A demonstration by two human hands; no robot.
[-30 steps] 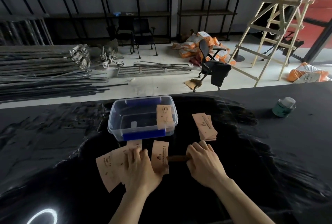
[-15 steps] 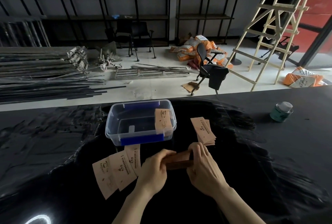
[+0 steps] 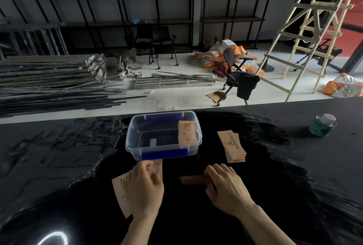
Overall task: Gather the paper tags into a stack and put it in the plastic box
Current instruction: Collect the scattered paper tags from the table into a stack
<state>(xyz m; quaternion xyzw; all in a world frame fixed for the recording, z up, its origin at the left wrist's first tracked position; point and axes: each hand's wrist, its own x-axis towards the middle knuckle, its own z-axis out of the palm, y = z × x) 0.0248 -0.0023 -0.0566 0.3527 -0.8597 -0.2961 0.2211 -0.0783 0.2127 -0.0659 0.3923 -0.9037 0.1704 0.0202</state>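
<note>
My right hand pinches the gathered stack on edge, long axis running leftward toward my left hand. Left hand lies flat, fingers spread, on loose tags directly under it, so it's nearer. Plastic box sits just ahead between both hands.
</note>
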